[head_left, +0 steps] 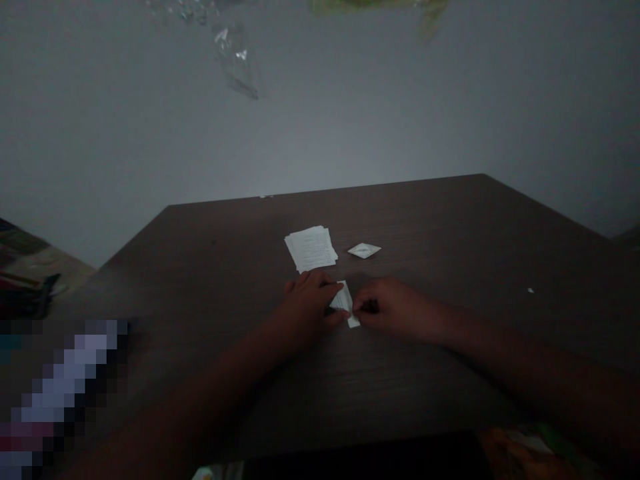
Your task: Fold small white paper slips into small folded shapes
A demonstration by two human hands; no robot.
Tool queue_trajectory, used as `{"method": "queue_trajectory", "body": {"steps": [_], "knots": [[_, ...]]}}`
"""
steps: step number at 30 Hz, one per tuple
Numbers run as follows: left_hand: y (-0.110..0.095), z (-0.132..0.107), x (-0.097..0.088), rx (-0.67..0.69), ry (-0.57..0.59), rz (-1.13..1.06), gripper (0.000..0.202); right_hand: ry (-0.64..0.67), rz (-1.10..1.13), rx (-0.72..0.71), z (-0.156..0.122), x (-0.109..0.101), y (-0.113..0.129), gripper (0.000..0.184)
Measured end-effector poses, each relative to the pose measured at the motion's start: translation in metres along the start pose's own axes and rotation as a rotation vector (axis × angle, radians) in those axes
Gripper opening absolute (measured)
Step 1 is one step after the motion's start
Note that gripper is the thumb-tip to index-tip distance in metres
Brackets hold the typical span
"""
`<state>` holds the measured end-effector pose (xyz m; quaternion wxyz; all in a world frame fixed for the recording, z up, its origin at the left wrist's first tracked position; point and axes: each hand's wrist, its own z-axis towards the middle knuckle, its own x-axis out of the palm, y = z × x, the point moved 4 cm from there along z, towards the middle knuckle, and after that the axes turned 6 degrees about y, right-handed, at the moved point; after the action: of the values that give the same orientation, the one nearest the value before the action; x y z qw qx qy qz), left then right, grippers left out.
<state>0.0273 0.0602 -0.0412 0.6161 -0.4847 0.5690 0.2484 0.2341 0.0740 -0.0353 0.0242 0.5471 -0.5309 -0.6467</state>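
A small white paper piece [346, 303] lies on the dark wooden table [450, 227] between my two hands. My left hand [307, 303] rests over its left side, with fingers curled and pressed down on it. My right hand [387, 307] pinches its right edge with closed fingers. Just beyond my hands lies a stack of white paper slips [311, 248] with faint print. To the right of the stack sits a small folded white paper shape [364, 251], pointed at both ends.
A tiny white scrap [531, 291] lies on the table at the right. A blurred-out object [60, 387] sits at the table's left front corner. A grey wall [350, 120] rises behind the table's far edge. Colourful cloth [25, 267] shows at far left.
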Motion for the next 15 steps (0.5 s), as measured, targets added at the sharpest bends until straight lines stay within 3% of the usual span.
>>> {"method": "queue_trajectory", "body": {"steps": [5, 15], "knots": [[-0.003, 0.001, -0.003, -0.012, 0.048, -0.032, 0.055, -0.09, -0.072, 0.013, 0.012, -0.006, -0.01, 0.018], [-0.003, 0.002, 0.0, 0.02, 0.006, -0.049, 0.049, -0.224, -0.251, 0.038, 0.032, -0.011, -0.016, 0.022]]}}
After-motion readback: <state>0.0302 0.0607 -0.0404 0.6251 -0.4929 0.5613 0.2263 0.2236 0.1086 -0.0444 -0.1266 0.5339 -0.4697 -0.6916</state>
